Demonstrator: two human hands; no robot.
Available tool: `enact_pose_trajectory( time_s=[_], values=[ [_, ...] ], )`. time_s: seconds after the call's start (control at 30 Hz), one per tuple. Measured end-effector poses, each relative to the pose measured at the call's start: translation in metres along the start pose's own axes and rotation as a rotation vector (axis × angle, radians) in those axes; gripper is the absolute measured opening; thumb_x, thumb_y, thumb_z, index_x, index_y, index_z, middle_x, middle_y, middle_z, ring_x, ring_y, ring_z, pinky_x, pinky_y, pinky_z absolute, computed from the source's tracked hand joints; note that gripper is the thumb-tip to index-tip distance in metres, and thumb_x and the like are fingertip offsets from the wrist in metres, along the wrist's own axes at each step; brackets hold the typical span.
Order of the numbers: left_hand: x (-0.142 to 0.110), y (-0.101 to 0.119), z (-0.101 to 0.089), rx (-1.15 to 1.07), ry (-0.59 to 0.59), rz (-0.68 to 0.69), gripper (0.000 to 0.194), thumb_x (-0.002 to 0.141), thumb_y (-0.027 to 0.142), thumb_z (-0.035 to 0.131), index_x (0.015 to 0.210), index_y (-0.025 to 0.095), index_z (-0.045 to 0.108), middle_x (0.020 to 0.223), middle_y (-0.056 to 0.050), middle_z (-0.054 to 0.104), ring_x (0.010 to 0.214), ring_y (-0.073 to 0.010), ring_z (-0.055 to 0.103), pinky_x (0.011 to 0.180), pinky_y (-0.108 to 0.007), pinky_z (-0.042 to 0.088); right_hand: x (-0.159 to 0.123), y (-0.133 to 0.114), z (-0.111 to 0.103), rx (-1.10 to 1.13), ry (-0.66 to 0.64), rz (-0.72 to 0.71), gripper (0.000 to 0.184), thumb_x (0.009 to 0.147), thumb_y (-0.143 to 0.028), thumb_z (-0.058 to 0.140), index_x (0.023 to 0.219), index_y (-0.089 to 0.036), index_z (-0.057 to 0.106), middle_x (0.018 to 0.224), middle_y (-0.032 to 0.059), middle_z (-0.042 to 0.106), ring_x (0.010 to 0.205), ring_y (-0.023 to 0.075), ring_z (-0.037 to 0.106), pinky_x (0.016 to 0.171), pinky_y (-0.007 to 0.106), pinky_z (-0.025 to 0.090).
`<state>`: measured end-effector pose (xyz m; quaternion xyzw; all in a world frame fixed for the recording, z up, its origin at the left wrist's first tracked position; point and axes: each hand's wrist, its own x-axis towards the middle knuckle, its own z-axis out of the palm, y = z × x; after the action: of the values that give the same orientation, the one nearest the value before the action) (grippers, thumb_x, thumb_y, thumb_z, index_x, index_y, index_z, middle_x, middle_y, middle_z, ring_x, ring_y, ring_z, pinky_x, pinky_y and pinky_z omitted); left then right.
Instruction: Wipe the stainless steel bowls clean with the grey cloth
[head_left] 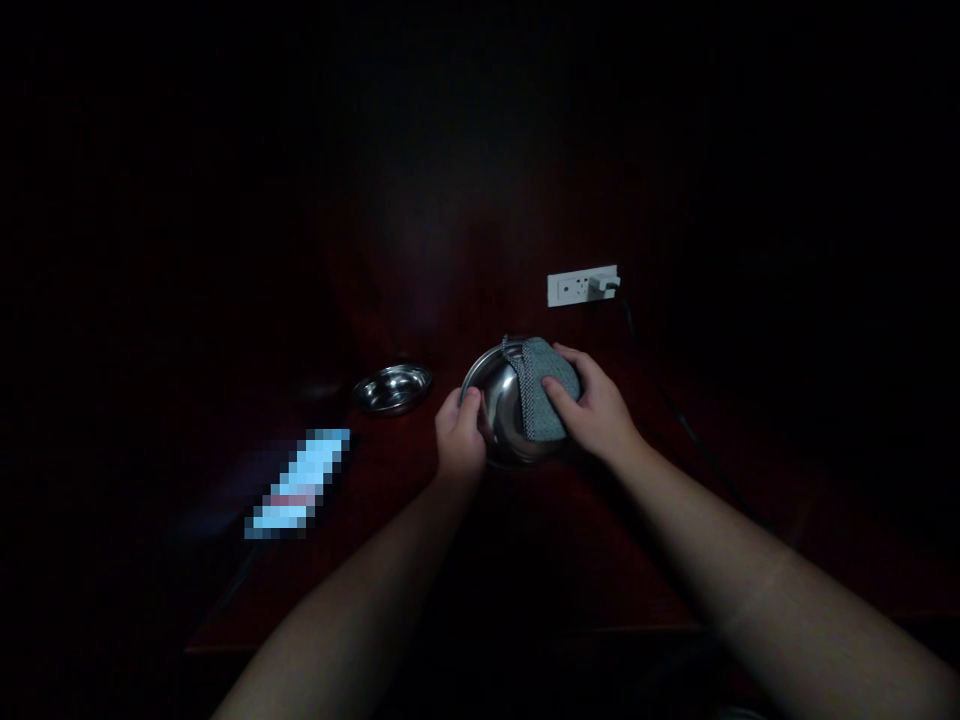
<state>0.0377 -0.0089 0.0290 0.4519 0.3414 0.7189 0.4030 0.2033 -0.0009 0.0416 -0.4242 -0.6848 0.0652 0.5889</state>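
Observation:
A shiny steel bowl [498,395] is held up in front of me, tilted with its inside partly facing me. My left hand [460,437] grips the bowl's left rim, thumb on the near side. On the right side of the bowl, my right hand [596,405] is closed on a grey-green cloth [544,395] with a checked edge. The cloth is folded over the bowl's right part and hides it. Most of my right fingers are behind the cloth and out of sight.
A second steel bowl [394,389] rests on the dark red table [397,480] to the left. Nearer lies a lit, pixelated screen [304,485]. On the back wall is a white socket panel [570,288] with a plugged-in adapter [604,284] and a dark cable [679,412]. The surroundings are very dark.

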Motion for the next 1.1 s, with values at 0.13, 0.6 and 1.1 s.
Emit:
enact_pose_trajectory(
  time_s=[0.13,0.6,1.1],
  values=[
    [-0.003,0.003,-0.001,0.066,-0.029,0.036,0.023,0.079,0.037,0.058,0.07,0.017,0.057,0.061,0.002,0.054,0.055,-0.0099,0.047,0.053,-0.021,0.035,0.0,-0.002,0.0,-0.019,-0.018,0.074,0.042,0.08,-0.044,0.056,0.115,-0.02,0.057,0.119,0.0105,0.062,0.11,0.0266,0.057,0.097,0.046,0.042],
    [-0.003,0.002,-0.001,0.142,-0.073,0.081,0.025,0.082,0.039,0.054,0.071,0.017,0.054,0.062,0.003,0.051,0.054,-0.0092,0.045,0.052,-0.021,0.035,0.001,0.004,-0.001,-0.147,-0.01,0.098,0.04,0.082,-0.052,0.05,0.105,-0.021,0.058,0.105,0.0099,0.064,0.098,0.0285,0.058,0.089,0.049,0.043],
    [0.001,0.0,0.001,-0.006,0.012,0.032,0.027,0.078,0.037,0.058,0.064,0.015,0.053,0.057,0.004,0.046,0.052,-0.007,0.042,0.051,-0.019,0.033,0.002,0.013,-0.003,0.037,-0.106,0.034,0.037,0.082,-0.034,0.049,0.116,-0.018,0.054,0.119,0.0112,0.059,0.109,0.0273,0.055,0.096,0.049,0.04]
  ],
)
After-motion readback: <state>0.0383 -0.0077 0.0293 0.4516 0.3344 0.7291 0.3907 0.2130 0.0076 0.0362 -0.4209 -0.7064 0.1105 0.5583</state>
